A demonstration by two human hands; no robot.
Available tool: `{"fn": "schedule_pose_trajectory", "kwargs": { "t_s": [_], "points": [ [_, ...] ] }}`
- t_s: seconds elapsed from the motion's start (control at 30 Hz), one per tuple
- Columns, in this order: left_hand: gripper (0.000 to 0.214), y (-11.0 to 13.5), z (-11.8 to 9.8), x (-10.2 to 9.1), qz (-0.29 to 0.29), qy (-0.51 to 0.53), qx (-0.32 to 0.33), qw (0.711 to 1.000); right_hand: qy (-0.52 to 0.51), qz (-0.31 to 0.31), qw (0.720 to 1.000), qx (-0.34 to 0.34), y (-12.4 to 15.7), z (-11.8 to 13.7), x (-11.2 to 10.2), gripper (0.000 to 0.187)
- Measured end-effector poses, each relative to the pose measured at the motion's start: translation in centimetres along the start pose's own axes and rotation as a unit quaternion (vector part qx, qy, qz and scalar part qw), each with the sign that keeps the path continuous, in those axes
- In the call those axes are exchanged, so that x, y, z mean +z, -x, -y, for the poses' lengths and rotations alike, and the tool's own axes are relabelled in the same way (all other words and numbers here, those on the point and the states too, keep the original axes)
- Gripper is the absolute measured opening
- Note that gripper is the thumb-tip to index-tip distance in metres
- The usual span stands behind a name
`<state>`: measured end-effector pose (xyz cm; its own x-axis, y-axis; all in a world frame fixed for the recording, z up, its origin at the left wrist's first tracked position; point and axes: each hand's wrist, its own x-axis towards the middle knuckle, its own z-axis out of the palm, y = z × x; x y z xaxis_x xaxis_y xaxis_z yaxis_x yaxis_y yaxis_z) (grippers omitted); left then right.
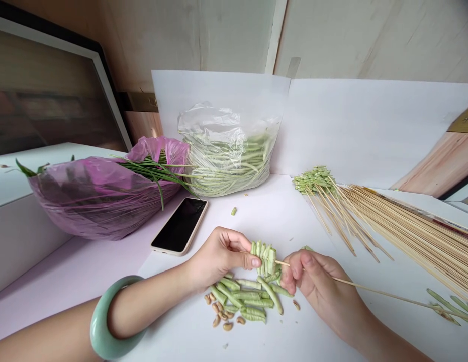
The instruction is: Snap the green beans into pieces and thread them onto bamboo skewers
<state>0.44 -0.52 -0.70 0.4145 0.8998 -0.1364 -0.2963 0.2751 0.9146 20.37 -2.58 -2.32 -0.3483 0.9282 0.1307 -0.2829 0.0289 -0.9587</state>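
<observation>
Short, pale green bean pieces (pixel 264 256), threaded side by side in a row, are clamped between the thumb and the forefinger of the left hand (pixel 218 254). A thin, light wooden skewer (pixel 369 288) is gripped by the closed fingers of the right hand (pixel 320 274), just beside this row. The long axis of the skewer is laid nearly from left to right: from the row it is directed towards the right edge of the white tabletop (pixel 181 322), with a slight slope to the near edge. The threaded pieces are set crosswise on it, above the middle of the near half. The left end of the skewer is hidden, so it cannot be told whether the tip is pushed through.

Below the hands, loose green bean pieces (pixel 249 296) are heaped, and small tan seeds (pixel 220 311) are scattered at their left side. A black-screened phone (pixel 180 226) is placed farther left. Towards the far edge, a translucent purple plastic bag (pixel 105 196) and a clear plastic bag (pixel 229 156) of long beans are seen. Towards the far right corner, filled skewers (pixel 314 180) are piled, and bare wooden sticks (pixel 403 231) are spread along the right edge.
</observation>
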Motion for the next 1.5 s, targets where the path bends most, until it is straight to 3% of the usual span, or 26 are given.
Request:
{"fn": "schedule_pose_trajectory", "kwargs": {
  "t_s": [0.47,0.7,0.87,1.03,1.27,1.33,1.4,1.43,1.5],
  "points": [
    [0.018,0.4,0.4,0.1,0.031,0.009,-0.012,0.999,-0.022,0.031,0.999,-0.014,0.3,-0.3,0.6,0.035],
    [0.014,0.3,0.1,0.1,0.042,-0.002,0.005,0.999,0.028,0.038,0.999,-0.007,0.0,0.8,0.2,0.035],
    [0.012,0.2,-0.2,0.1,0.026,-0.013,0.037,0.999,-0.031,-0.019,0.999,0.004,-0.1,1.5,-0.3,0.025],
    [0.013,-0.2,-0.3,-0.3,-0.006,-0.027,0.06,0.998,-0.027,-0.075,0.997,0.007,-0.5,1.7,-1.1,0.02],
    [0.024,-0.6,-0.3,-0.9,-0.051,-0.054,0.059,0.995,-0.006,-0.14,0.988,-0.062,-0.6,3.4,-2.7,0.021],
    [0.023,-0.8,-0.3,-1.1,-0.065,-0.098,0.055,0.992,0.0,-0.135,0.988,-0.08,-0.5,4.2,-3.0,0.019],
    [0.018,-0.8,-0.6,-1.3,-0.042,-0.198,0.064,0.977,0.014,-0.123,0.987,-0.103,-0.3,5.0,-3.1,0.017],
    [0.014,-0.7,-0.8,-1.4,-0.015,-0.268,0.075,0.96,0.023,-0.12,0.986,-0.113,-0.2,5.3,-3.1,0.017],
    [0.01,-0.4,-1.5,-1.6,0.07,-0.423,0.113,0.896,0.035,-0.12,0.985,-0.117,-0.2,5.6,-2.9,0.016]
  ]
}}
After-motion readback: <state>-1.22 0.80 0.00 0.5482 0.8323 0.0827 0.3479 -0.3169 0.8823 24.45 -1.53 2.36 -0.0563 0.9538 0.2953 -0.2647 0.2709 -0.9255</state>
